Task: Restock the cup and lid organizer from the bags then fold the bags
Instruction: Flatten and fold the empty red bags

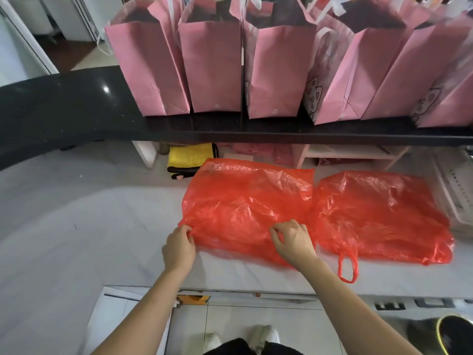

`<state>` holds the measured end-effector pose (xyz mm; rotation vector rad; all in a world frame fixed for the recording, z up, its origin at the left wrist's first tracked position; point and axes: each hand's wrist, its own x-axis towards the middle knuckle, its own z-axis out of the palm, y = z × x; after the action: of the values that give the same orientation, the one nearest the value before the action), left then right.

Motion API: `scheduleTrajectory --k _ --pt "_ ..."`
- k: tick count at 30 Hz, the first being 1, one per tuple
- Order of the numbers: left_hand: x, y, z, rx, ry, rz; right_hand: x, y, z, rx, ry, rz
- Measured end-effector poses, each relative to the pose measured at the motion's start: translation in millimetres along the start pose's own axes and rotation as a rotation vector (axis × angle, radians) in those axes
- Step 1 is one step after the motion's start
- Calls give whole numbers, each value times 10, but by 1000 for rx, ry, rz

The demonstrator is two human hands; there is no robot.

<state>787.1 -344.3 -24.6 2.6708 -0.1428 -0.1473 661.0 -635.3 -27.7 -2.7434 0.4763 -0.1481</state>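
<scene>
Restock judged done — two red bags flat, empty-looking on grey counter (102, 226). Left red bag (245, 208) near front edge, unfolded; left hand (179, 245) pinching its near-left corner, right hand (294, 239) fingertips pinched on near edge. Right red bag (384, 216) untouched, toward right edge. Folding barely begun. Organizer not identifiable — white rack (458, 198) cut off at right edge.

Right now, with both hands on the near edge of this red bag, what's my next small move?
Probably lift that edge and fold it away from you: the left hand and right hand pinch the near edge of the left red bag, which lies flat.
</scene>
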Motion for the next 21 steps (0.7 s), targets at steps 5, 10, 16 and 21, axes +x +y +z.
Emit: scheduleTrajectory --k 5,10,16,21 --pt "189 6 -153 56 -6 -9 41 82 19 -22 -209 -34" --pt "122 90 -159 74 40 -25 -10 -51 33 -112 -466 49" --pt "-24 154 -53 82 133 1 -56 -371 155 -96 -509 153" --pt "-232 230 -26 -9 53 24 -7 -641 242 56 -573 227"
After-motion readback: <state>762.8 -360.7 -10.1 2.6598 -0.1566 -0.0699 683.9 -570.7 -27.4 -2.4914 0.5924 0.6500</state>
